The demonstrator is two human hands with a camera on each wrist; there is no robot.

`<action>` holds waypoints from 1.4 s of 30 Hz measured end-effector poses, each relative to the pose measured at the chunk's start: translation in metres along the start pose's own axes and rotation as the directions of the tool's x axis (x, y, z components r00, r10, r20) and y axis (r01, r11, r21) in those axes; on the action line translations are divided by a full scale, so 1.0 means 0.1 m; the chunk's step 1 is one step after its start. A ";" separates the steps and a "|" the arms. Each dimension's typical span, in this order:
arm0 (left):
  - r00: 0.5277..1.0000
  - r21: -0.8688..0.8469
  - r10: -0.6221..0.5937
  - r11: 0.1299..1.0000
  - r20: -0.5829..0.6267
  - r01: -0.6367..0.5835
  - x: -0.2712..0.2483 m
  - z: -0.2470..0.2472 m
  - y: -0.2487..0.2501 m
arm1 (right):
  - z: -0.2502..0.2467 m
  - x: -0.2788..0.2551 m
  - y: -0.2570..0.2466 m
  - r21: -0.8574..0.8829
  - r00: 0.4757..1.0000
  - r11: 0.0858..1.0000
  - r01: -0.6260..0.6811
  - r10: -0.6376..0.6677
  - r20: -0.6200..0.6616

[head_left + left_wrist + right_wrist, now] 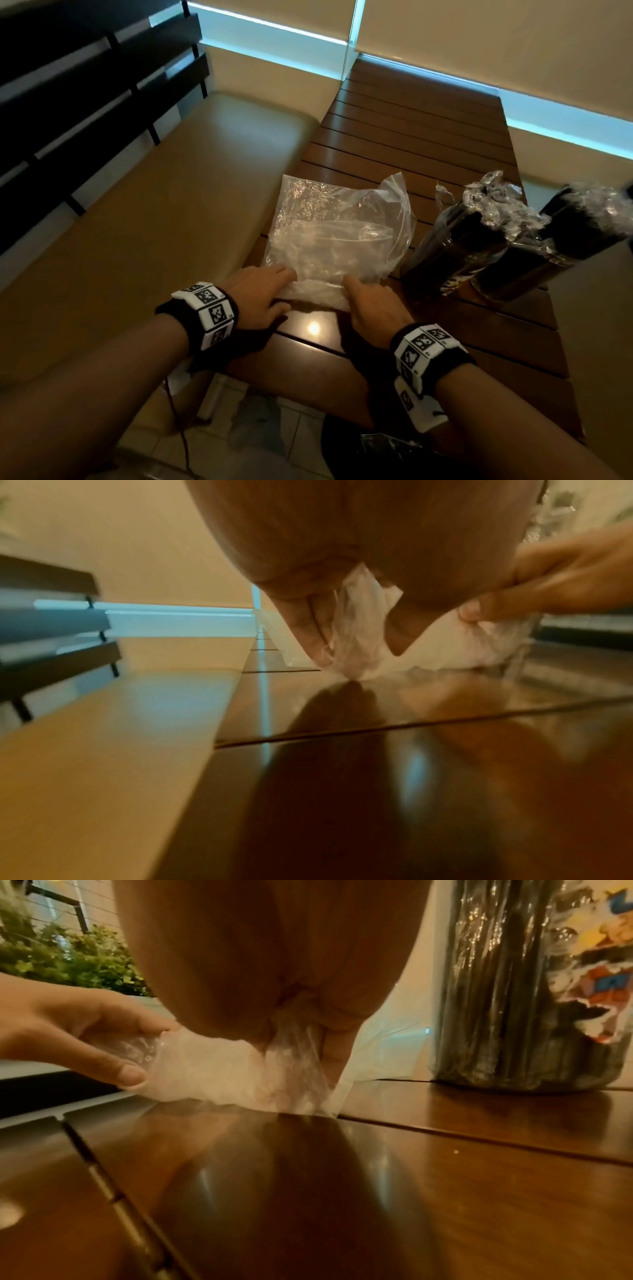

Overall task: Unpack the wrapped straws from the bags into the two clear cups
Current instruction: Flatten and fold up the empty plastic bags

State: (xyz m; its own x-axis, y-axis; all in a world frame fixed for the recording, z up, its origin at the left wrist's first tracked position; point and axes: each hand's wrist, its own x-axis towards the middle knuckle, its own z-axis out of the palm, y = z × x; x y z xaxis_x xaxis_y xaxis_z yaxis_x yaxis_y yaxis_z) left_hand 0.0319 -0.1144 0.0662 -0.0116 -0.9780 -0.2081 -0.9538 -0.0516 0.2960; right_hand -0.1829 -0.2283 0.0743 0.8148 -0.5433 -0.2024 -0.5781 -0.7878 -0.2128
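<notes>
Wrapped straws point(455, 243), black, are standing bunched in two clear cups point(442, 270) at 3 o'clock on the slatted table point(411, 130). An emptied clear bag point(329, 233) is lying flat at centre. The left hand point(260, 291) is pinching the bag's near edge at 7 o'clock, and the right hand point(373, 301) is pinching it at 5 o'clock, plastic gathering between the fingers point(334, 1053).

Dim warm light w/ cool blue strips glowing under the blinds point(479, 41); a lamp is glaring off the glossy table point(313, 328); wrist views are blurring up close; edges are bending, fisheye.
</notes>
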 end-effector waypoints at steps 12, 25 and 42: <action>0.940 -0.070 -0.306 0.952 -0.148 0.299 0.31 0.21 0.01 | 0.13 0.10 0.06 -0.296 0.973 0.955 -0.006 -0.062 -0.221; 0.990 0.293 0.107 0.953 -0.090 -0.076 0.20 0.06 0.05 | 0.01 0.08 -0.02 -0.076 0.994 0.996 0.035 -0.043 -0.101; 0.983 0.383 0.007 0.921 -0.186 0.066 0.34 0.12 0.13 | 0.17 0.13 0.00 -0.319 0.991 0.943 0.098 -0.122 -0.057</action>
State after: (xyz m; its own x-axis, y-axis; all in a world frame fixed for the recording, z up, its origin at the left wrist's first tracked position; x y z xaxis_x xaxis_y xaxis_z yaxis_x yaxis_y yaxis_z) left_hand 0.0150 -0.1460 0.0516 0.0375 -0.9989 -0.0289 -0.9946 -0.0346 -0.0978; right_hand -0.1733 -0.2306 0.0550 0.8804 -0.4588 -0.1203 -0.4514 -0.8883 0.0842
